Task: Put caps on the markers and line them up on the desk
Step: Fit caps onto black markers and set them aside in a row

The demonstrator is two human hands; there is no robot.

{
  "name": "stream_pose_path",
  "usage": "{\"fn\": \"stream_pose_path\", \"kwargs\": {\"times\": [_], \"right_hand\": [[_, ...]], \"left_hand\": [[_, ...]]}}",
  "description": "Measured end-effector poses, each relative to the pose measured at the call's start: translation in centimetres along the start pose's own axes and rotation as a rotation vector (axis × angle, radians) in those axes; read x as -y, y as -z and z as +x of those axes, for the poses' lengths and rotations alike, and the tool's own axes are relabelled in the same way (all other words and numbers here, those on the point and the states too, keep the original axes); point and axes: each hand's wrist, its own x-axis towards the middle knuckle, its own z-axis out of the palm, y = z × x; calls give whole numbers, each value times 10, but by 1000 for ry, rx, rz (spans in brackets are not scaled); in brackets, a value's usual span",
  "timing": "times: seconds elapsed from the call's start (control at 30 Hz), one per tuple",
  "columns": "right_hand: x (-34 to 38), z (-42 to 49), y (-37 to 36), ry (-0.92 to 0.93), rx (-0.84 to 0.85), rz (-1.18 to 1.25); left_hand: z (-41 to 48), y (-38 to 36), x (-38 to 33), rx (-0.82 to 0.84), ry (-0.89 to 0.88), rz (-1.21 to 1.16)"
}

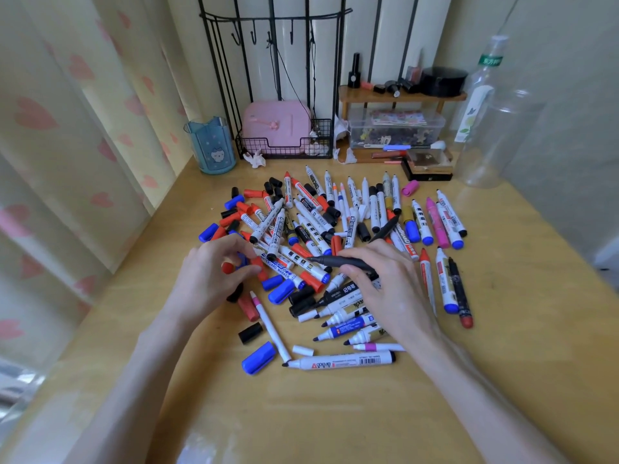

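Observation:
A big heap of markers [311, 226] and loose red, blue and black caps covers the middle of the wooden desk [502, 329]. My right hand [385, 283] grips a slim black marker [341, 262] whose bare tip points left. Over the heap's left side, my left hand [211, 272] has its fingers curled around a red cap [228, 267]. Several capped markers [445, 283] lie side by side at the right. An uncapped white marker [338, 360] and a blue cap [258, 358] lie nearest me.
At the back stand a blue pen holder [211, 145], a black wire rack with a pink box [276, 127], a small wooden shelf [398, 95] over a clear storage box, and two clear plastic bottles [485, 122] at the right. A curtain hangs along the left.

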Motion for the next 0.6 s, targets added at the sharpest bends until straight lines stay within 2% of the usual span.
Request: {"fn": "stream_pose_path", "kwargs": {"times": [0.23, 0.4, 0.6], "right_hand": [[0, 0, -1, 9, -7, -13], [5, 0, 2, 8, -45, 58], [8, 0, 7, -21, -126, 150]], "left_hand": [[0, 1, -3, 24, -97, -147], [-3, -5, -26, 90, -9, -558], [-7, -13, -33, 87, 71, -687]]}}
